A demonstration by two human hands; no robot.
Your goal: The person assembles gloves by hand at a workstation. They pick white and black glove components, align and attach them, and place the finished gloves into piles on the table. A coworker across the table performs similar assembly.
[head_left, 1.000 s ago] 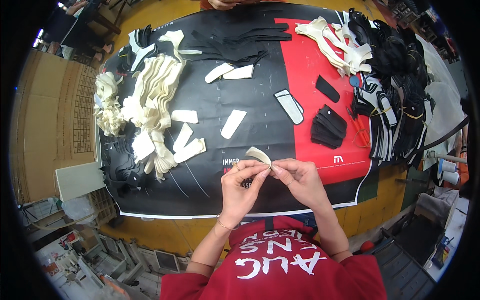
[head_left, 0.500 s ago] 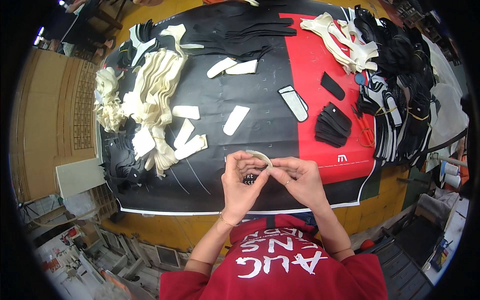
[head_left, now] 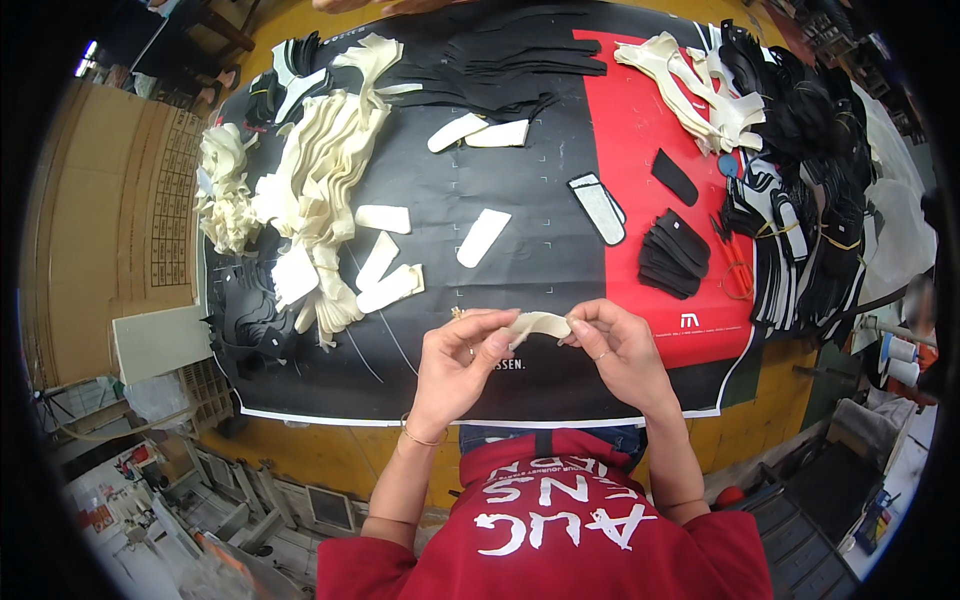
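A small cream fabric piece (head_left: 541, 325) is bowed upward between my two hands, just above the near part of the table. My left hand (head_left: 455, 362) pinches its left end between thumb and fingers. The other end is pinched by my right hand (head_left: 622, 355), which wears a ring. Beyond my hands lies a single cream strip with rounded ends (head_left: 484, 238). Several similar cream pieces (head_left: 384, 219) rest to its left, some overlapping. Two more, one a cream pad (head_left: 497, 134), are farther back.
Long cream fabric stacks (head_left: 325, 170) and dark pieces (head_left: 252, 310) fill the left side. A white-faced, black-edged pad (head_left: 600, 212), a black stack (head_left: 674, 255), red-handled scissors (head_left: 736, 262) and bundled black-and-white pieces (head_left: 785, 205) lie to the right. Another person's hands (head_left: 380, 5) show at the far edge.
My hands have moved apart, so the cream piece now stretches between them in a wider, flatter arc. At the far edge, another person's hands have come further into view.
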